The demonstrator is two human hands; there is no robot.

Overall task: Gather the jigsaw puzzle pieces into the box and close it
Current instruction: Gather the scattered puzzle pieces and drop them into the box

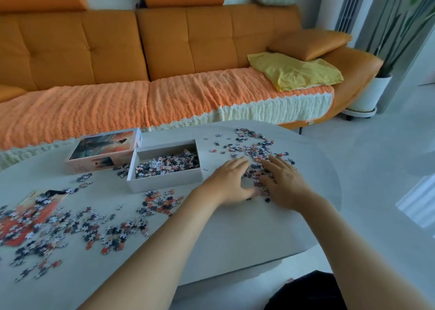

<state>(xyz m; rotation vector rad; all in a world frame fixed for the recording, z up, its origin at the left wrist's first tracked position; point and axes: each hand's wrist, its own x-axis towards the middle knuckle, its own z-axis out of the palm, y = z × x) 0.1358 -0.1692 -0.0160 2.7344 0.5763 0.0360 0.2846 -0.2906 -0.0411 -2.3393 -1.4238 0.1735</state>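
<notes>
Many pieces [253, 153] between hands [231, 180] [283, 182]

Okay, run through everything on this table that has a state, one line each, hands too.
box: open, partly filled with pieces.
lid: off, picture side up, beside the box.
loose pieces: scattered in patches over the table.
picture sheet: lying flat, partly covered by pieces.
left hand: fingers straight, flat on the patch right of the box.
right hand: fingers straight, flat on the same patch.
</notes>
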